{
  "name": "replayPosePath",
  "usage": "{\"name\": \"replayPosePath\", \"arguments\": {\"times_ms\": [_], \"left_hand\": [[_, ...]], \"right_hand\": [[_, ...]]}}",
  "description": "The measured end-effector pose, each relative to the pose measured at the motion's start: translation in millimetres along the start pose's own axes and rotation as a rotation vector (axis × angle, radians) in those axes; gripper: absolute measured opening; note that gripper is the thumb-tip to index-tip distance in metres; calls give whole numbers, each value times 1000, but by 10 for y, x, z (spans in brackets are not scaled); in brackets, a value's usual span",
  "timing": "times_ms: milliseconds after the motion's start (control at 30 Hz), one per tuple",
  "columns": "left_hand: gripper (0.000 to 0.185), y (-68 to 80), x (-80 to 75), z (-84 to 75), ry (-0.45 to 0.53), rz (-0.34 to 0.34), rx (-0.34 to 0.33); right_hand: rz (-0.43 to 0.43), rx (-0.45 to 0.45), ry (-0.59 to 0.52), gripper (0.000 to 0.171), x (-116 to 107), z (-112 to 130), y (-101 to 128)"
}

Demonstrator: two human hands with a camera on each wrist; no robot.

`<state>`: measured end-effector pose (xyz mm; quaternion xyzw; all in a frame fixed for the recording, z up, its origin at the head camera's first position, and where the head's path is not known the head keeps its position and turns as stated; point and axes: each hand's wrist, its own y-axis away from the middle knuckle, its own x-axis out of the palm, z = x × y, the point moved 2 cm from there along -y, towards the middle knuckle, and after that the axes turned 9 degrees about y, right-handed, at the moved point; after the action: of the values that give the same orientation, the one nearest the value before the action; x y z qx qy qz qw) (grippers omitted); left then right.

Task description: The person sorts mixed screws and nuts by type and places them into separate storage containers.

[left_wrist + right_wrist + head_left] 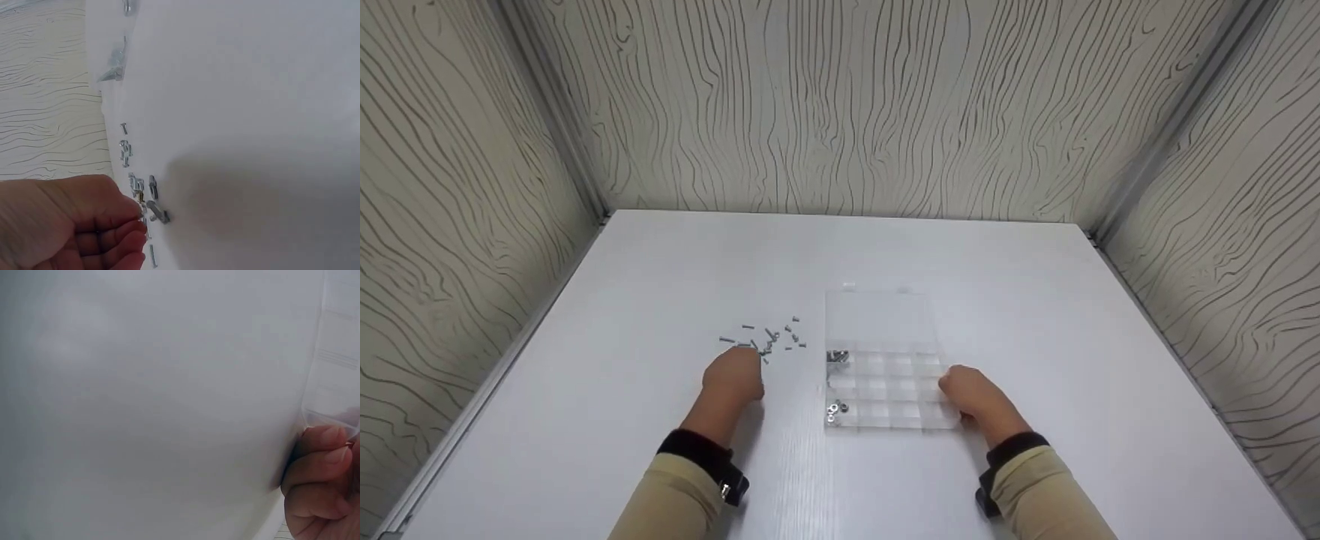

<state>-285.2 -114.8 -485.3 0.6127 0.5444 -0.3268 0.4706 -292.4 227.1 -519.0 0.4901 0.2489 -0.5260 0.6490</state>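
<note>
Left hand (733,377) fingers curled, pinching at scattered screws (769,339); right hand (971,394) grips compartment box (885,360) edge—isolate 1 screw, keep box steady on tabletop (660,285).

Small silver screws (769,341) scattered on table, clear compartment box (885,375) apparently open beside

The table (660,300) is plain white. The walls (840,97) are patterned with dark wavy wood-grain lines on pale beige. The organiser box (885,375) is clear plastic. The screws (769,341) appear silvery-grey. Beige sleeves (675,502) are edged with black cuffs (697,450).
</note>
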Motion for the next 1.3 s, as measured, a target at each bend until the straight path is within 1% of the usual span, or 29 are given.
{"name": "replayPosePath", "arguments": {"times_ms": [167,333,433,533,600,733,767,833,967,1067,1167,1300], "left_hand": [[31,77,-15,-239,3,-4,65],[27,156,-10,-487,42,12,131],[24,184,15,-604,53,26,173],[24,202,55,-700,49,34,219],[29,220,88,-764,52,38,234],[44,254,165,-888,40,53,224],[45,257,185,-912,32,54,228],[42,259,226,-941,6,52,242],[34,257,276,-948,-34,44,299],[29,246,263,-924,-16,44,316],[22,218,203,-872,29,39,307],[11,152,81,-763,52,19,268]], "right_hand": [[3,0,5,26,0,-1,-4],[-4,-33,32,23,-9,1,15],[-13,-45,30,21,-17,3,27],[-14,-46,24,21,-16,6,24],[-13,-44,26,22,-13,7,17],[-14,-44,29,22,-5,6,10],[-14,-46,34,22,-6,8,12],[-15,-46,39,23,-5,14,16],[-6,-31,42,23,-4,23,18],[4,-18,32,23,-6,19,19],[6,-19,18,23,-12,12,20],[-4,-59,62,23,-17,4,19]]}}
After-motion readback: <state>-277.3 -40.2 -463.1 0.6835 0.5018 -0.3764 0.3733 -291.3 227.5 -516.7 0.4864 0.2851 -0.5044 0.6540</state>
